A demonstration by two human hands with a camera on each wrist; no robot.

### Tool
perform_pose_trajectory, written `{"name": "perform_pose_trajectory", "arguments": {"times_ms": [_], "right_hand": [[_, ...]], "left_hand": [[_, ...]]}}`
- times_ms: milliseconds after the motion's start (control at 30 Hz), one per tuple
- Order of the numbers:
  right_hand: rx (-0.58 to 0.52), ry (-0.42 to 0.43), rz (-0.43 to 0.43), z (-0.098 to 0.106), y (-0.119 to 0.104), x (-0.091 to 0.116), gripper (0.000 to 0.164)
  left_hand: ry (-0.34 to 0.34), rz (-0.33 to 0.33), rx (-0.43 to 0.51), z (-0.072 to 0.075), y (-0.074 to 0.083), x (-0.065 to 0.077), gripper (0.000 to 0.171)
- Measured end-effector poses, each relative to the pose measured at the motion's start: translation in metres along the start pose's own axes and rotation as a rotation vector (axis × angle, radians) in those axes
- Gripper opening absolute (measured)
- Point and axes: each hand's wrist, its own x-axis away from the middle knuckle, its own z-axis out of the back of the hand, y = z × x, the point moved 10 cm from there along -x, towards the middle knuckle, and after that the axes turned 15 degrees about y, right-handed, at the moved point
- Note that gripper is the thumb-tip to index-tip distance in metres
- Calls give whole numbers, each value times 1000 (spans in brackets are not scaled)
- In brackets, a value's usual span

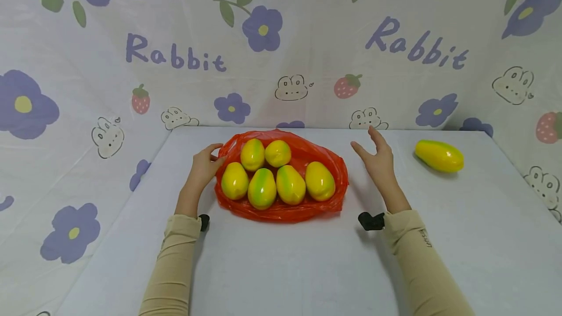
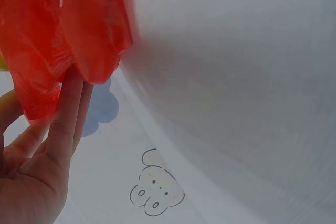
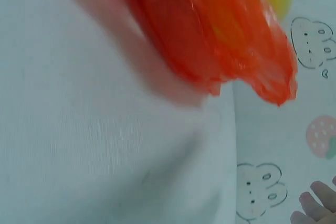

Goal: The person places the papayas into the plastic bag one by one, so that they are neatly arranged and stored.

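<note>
A red plastic bag [image 1: 281,216] lies spread on the white table, its mouth turned outward around several glossy yellow-green fruits [image 1: 319,182] that look like papayas. My left hand [image 1: 204,167] is at the bag's left edge. In the left wrist view, the fairly straight fingers [image 2: 65,119] touch the red plastic; the thumb is partly out of sight. My right hand [image 1: 381,165] hovers off the bag's right side with thumb and fingers spread, holding nothing. Only the fingertips [image 3: 315,205] of that hand show in the right wrist view, apart from the bag.
One longer yellow-green papaya-like fruit [image 1: 439,156] lies by itself at the right of the table [image 1: 285,267]. A printed cloth [image 1: 307,23] with flowers and rabbits hangs behind the table and along its sides.
</note>
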Motion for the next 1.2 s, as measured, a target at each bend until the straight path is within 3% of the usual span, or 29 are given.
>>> {"name": "perform_pose_trajectory", "arguments": {"times_ms": [633,1000,1200], "right_hand": [[66,49,-47,73,42,-25,83],[152,178,-103,134,79,-37,80],[157,177,-212,154,105,-41,84]], "left_hand": [[-6,7,0,1,-2,0,50],[-5,0,0,1,-2,-2,50],[-7,13,12,2,-2,-2,50]]}}
